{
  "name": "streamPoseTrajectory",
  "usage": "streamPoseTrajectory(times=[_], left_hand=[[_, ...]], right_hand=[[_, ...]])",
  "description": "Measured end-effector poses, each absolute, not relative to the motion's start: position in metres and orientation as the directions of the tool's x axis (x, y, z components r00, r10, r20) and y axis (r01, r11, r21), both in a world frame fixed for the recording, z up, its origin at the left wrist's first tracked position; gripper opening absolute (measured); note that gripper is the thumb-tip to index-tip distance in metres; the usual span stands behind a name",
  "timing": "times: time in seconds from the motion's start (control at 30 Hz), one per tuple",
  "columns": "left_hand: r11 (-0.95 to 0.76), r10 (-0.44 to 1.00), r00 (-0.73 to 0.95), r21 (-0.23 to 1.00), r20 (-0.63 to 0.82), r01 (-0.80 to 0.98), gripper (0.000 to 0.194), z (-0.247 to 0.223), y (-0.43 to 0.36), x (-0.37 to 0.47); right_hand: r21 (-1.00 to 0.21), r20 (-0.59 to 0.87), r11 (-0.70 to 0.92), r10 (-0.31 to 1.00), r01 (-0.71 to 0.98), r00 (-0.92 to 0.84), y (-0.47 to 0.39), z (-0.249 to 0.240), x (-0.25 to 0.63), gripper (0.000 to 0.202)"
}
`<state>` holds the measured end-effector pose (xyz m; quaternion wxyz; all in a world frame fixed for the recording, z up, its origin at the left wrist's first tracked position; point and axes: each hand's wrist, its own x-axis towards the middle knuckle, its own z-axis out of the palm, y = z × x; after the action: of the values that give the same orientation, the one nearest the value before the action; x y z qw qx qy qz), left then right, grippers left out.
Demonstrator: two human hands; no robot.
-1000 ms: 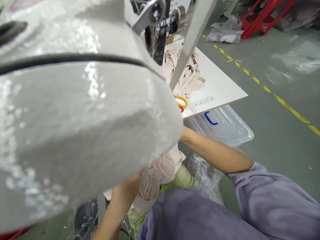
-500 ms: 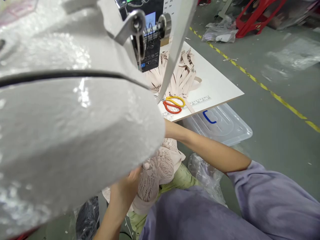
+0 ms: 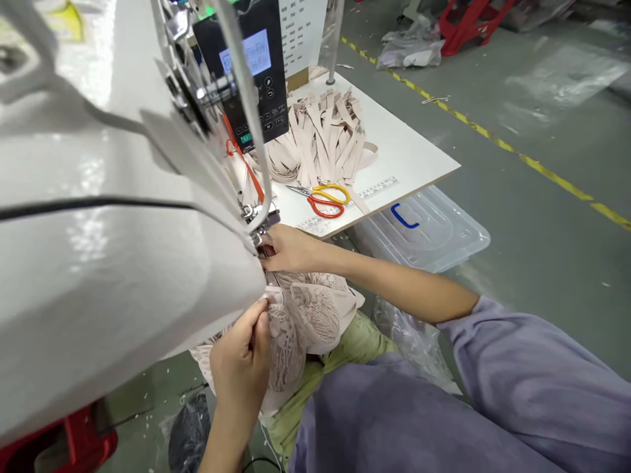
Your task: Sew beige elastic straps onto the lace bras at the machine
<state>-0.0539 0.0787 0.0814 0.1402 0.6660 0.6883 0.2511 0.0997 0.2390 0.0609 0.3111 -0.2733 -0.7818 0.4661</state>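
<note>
My left hand (image 3: 244, 358) pinches the upper edge of a beige lace bra (image 3: 315, 315) between thumb and fingers, just below the sewing machine's needle area. The bra's lace cups hang down over my lap. My right hand (image 3: 290, 249) is at the presser foot (image 3: 259, 236) of the white sewing machine (image 3: 123, 282), with its fingers curled in close beside the metal parts. What those fingertips hold is hidden by the hand and the machine. The machine's large white arm covers the left of the view.
Scissors (image 3: 328, 200) with red and yellow handles lie on the white table (image 3: 419, 157), beside a pile of beige straps (image 3: 325, 135). A control panel (image 3: 246, 72) stands behind the needle. Under the table edge is a clear lidded box (image 3: 434, 230). Red stools stand on the floor.
My view has shifted, so the machine arm sits further left and the presser foot shows. Both hands, largely hidden behind the arm before, are now visible, the left one higher along the bra.
</note>
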Motion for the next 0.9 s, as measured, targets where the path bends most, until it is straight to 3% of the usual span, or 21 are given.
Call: streamPoseTrajectory(times=[0.27,0.9], left_hand=[[-0.13,0.958,0.007,0.411,0.288,0.902,0.025,0.074,0.076,-0.062],[-0.194,0.934,0.043,0.403,0.356,0.894,0.023,0.067,0.075,-0.057]], right_hand=[[-0.883,0.288,0.448,0.754,0.141,-0.591,0.237,0.049,0.094,0.007],[-0.846,0.407,0.526,0.738,0.082,-0.538,0.235,0.042,0.096,0.008]])
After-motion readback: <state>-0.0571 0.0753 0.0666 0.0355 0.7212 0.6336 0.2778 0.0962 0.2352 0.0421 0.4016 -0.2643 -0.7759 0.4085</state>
